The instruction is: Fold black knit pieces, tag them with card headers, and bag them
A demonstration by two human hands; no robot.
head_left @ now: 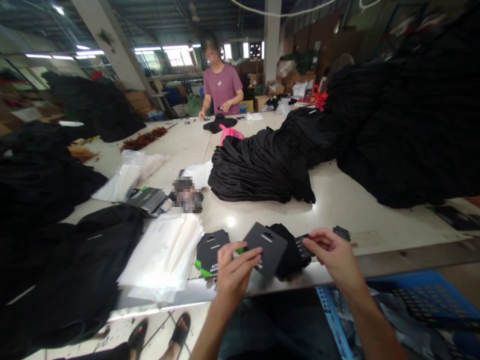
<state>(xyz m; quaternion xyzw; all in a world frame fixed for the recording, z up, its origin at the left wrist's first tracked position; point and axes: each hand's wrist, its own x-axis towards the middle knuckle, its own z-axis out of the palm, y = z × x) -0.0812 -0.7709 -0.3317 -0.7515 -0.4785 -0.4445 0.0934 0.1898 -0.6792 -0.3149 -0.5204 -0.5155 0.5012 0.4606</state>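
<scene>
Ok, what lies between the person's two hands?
In the head view, a dark grey hanger card and bunched black fabric lie between the left hand and right hand.

A dark gray card (267,250) with a hang slot near its top edge tilts in the left hand (234,277), just left of a black cloth bundle (289,252). A small black ribbed plastic piece (303,246), pinched in the right hand (335,255), overlaps the bundle's right side.
</scene>
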